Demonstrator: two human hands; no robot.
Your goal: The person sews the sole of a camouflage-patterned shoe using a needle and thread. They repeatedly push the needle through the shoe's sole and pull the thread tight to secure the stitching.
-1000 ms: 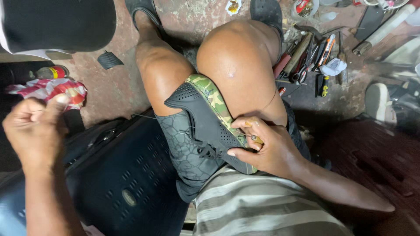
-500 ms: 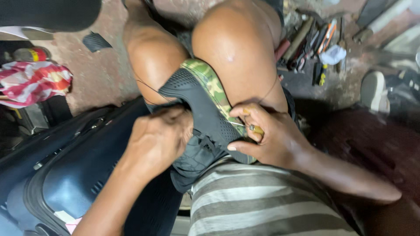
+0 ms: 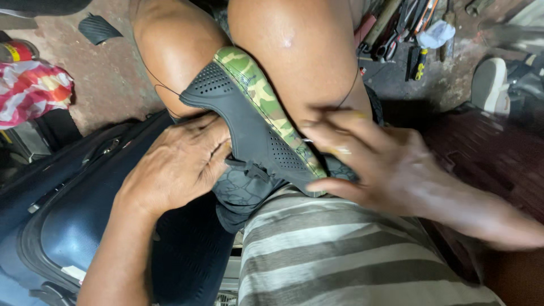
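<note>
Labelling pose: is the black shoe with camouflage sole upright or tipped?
Tipped: black shoe with camouflage sole lies sole-edge up between the knees.
</note>
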